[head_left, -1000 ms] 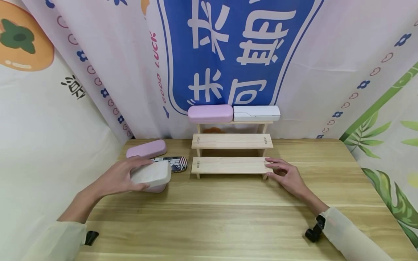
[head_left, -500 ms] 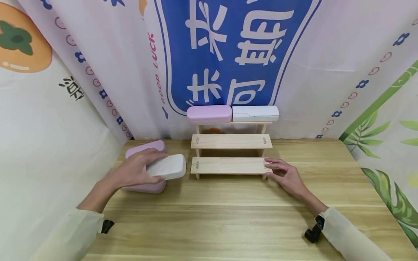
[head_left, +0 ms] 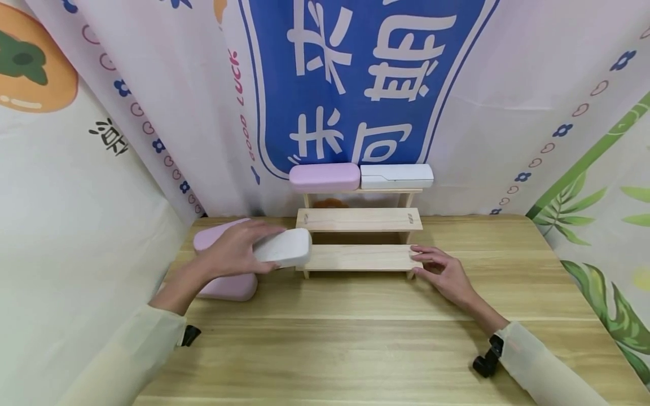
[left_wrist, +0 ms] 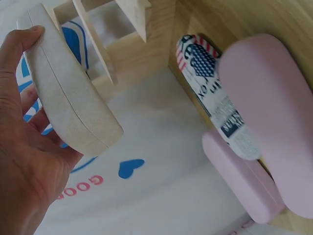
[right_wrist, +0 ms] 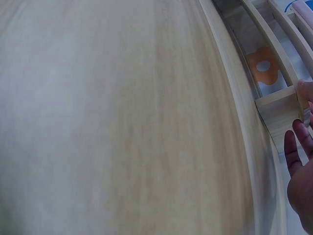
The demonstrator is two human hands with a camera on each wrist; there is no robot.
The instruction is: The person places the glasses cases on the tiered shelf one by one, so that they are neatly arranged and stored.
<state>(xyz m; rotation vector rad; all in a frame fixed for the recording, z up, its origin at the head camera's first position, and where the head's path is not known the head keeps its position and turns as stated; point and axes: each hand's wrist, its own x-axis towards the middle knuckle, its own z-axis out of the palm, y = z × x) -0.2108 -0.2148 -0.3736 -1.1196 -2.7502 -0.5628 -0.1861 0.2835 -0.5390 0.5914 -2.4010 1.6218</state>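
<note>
Left hand left of centre, forearm in from lower left, thumb and fingers gripping white case, which overlaps bottom shelf's left end in head view; contact unclear. Right hand, right of centre, pinches that shelf's right end. Backdrop, upper centre: white 未来可期 on blue, red "GOOD LUCK" alongside. Patterned case, left wrist view: lettering only partly legible.

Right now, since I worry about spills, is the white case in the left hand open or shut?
Shut: in the left wrist view, the white case in the left hand shows a thin seam, no gap.
</note>
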